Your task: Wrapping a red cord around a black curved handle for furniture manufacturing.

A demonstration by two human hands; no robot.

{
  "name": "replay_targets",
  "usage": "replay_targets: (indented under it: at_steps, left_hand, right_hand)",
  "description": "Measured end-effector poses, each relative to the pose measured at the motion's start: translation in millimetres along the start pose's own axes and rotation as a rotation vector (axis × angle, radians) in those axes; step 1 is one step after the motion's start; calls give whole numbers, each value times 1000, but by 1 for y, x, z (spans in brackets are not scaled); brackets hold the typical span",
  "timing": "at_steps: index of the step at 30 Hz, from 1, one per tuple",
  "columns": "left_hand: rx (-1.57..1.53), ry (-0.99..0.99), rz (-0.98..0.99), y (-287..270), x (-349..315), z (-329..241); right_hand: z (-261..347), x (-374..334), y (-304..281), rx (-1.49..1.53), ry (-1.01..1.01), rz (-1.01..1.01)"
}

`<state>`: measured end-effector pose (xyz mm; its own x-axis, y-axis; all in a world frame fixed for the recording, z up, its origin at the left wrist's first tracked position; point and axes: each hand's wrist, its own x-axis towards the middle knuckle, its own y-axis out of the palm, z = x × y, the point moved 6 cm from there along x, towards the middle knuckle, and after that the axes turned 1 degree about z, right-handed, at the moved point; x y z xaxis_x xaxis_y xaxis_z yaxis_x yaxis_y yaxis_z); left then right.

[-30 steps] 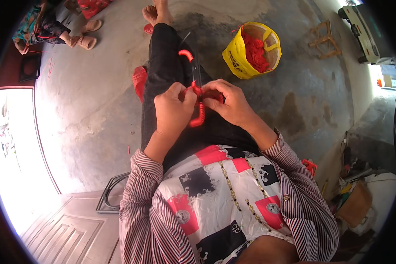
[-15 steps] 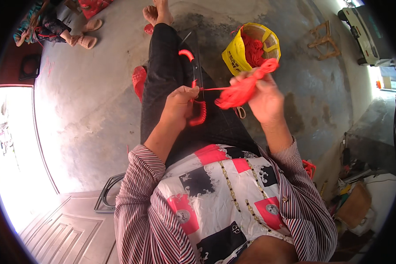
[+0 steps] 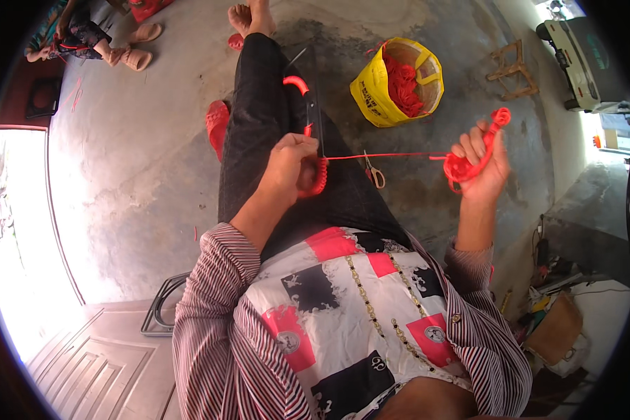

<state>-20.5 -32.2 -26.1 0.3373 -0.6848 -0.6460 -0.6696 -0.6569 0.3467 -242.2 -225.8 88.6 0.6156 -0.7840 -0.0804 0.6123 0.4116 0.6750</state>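
Over my lap, a dark flat strip (image 3: 313, 105) carries a curved red piece (image 3: 295, 82) near its far end and a thin rod above that. My left hand (image 3: 289, 164) is closed on a curved piece wound with red cord (image 3: 321, 179), at the strip's near end. From there a red cord (image 3: 385, 155) runs taut to the right. My right hand (image 3: 484, 162) grips a bundle of red cord (image 3: 469, 166) out to the right, with a rounded end sticking up above the fingers. The left fingertips are partly hidden.
A yellow bag (image 3: 371, 91) with red cord inside stands ahead on the floor. Scissors (image 3: 375, 172) lie right of my legs. A wooden stool frame (image 3: 514, 70) is at far right, a red slipper (image 3: 218, 127) left of my leg. Another person (image 3: 84, 35) sits far left.
My right hand has swung out to the right with the cord bundle, and the cord between the hands is longer. My left hand now sits slightly lower on the wound piece.
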Motion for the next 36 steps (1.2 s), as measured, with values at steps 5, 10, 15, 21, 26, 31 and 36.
replay_targets:
  at_steps: [5,10,15,21,26,31,36]
  left_hand:
    - [208,185,-224,-12,1,-17]
    - [-67,31,84,-14,42,11]
    - [-64,61,53,-9,49,20]
    - [-74,135,-74,9,45,6]
    - [30,239,-127,8,78,-2]
    - [325,345,-238,4,89,-12]
    - [54,281,-197,2,86,-22]
  right_hand:
    - [-106,5,10,-293,424,2]
    - [-172,12,60,-996,556,285]
    - [-188,21,59,-1078,548,324]
    - [-179,17,50,-917,580,185]
    - [-169,23,53,-1205,390,231]
    - [-171,18,55,-1182,303,163]
    - [-178,5,61,-1274,150,255]
